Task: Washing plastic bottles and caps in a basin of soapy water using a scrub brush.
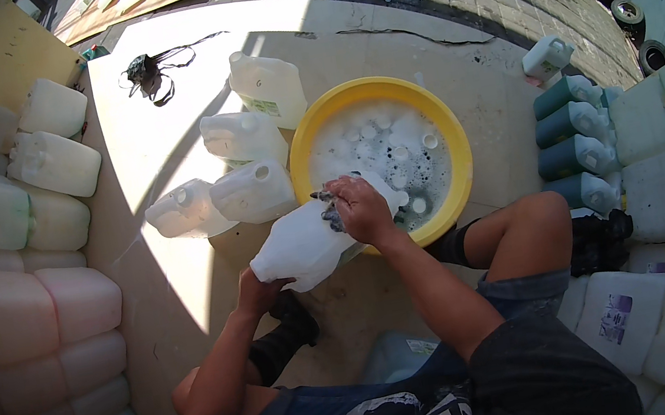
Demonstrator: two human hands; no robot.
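A: Two checks: grip, room?
B: Left fingers wrap the white jug's left end; right fingers bend over a dark scrubber against it, at the yellow tub's near-left rim. Floor runs between left stack and four jugs.
A: Writing?
B: Green label, farthest jug; unreadable.

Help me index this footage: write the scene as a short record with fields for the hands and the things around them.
Left hand: grips one end of a whitish jug
Right hand: on the jug's upper side, a dark grey wad under the fingers
Basin: yellow, holding suds and round white pieces
Left of basin: four translucent jugs
Right of basin: a row of dark teal jugs
Far left: stacked pale containers
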